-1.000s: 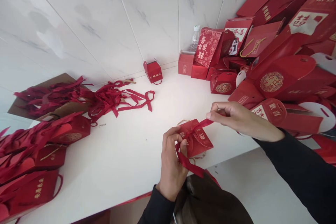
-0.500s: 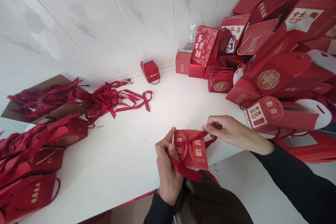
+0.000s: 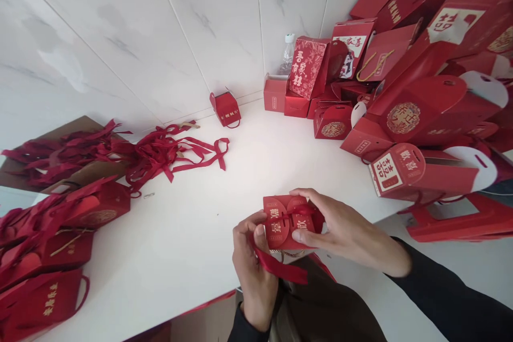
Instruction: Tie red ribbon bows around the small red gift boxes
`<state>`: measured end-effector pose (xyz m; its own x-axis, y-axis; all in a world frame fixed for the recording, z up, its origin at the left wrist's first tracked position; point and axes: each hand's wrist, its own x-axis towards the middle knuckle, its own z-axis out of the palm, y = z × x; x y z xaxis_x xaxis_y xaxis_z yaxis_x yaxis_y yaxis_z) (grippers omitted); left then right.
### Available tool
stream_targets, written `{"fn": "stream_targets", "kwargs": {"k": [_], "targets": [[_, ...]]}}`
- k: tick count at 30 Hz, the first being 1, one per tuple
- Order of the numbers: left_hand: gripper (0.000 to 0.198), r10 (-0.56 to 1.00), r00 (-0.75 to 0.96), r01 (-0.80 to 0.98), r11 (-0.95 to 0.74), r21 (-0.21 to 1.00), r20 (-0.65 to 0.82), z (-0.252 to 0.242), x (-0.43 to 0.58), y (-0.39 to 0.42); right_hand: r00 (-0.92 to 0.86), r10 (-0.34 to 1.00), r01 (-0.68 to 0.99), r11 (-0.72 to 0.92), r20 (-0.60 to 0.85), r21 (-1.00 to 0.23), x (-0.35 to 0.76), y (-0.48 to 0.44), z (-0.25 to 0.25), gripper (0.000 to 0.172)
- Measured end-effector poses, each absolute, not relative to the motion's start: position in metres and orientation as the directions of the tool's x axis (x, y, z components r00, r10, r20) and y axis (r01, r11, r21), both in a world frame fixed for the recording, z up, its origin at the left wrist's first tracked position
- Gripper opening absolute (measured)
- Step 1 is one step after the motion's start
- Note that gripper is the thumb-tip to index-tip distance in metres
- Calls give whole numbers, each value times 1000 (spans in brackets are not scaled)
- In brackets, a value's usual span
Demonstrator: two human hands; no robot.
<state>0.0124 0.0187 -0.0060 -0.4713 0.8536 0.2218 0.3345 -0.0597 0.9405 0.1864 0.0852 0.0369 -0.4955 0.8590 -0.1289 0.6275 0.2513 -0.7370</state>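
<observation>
A small red gift box [image 3: 285,220] with gold characters is held over the near edge of the white table [image 3: 192,224]. A dark red ribbon [image 3: 280,270] runs through the box's top flaps and hangs below it. My left hand [image 3: 252,267] pinches the ribbon at the box's left side, fingers closed. My right hand [image 3: 340,230] wraps over the box's right side, thumb pressed on its front flap and fingers curled round it.
Loose red ribbons [image 3: 172,149] lie at the back left beside a brown cardboard sheet [image 3: 52,133]. Finished red boxes [image 3: 60,235] pile at the left. A small red box [image 3: 225,109] and a clear bottle [image 3: 285,56] stand by the tiled wall. Large red gift boxes [image 3: 420,112] stack at the right.
My right hand let go of the stretched ribbon end and came down onto the box. The box moved nearer to me and turned its flaps toward the camera.
</observation>
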Motion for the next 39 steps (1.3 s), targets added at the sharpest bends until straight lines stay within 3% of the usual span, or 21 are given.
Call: {"fn": "stream_targets", "kwargs": {"k": [7,10,13,17,21,24,26,28,32,36,39], "targets": [[26,855,-517,67,96,993,-47,4,-6,19,-506,856,576,242,-108,-781,189,101,39,54],[28,880,-446,-124,117,985,-161,8,-15,21,-466,874,546,164,-135,-821,196,102,39,42],[25,888,-384,-326,127,937,-254,9,-19,22,-405,902,499,82,-148,-862,204,102,36,32],[23,884,-343,-491,120,863,-318,6,-17,22,-338,931,501,57,-135,-864,210,98,28,34],[20,887,-270,-631,130,765,-374,8,-28,28,-305,949,549,106,-81,-829,212,99,22,29],[31,868,-233,-735,137,664,-438,14,-41,36,-272,962,615,193,24,-765,214,105,21,25],[41,875,-194,-714,184,676,-443,19,-42,40,-221,975,662,177,35,-728,214,107,22,26],[43,908,-182,-575,212,790,-376,21,-34,39,-186,982,637,86,-45,-766,213,107,25,29],[40,923,-302,-141,204,969,-238,20,-10,36,-182,970,343,-93,-163,-935,208,101,29,35],[37,943,-332,115,81,990,-38,25,-8,48,-145,988,17,-58,-60,-998,198,104,33,30],[36,943,-318,204,-34,978,99,43,-14,68,-70,996,-79,46,52,-996,187,114,44,36]]}}
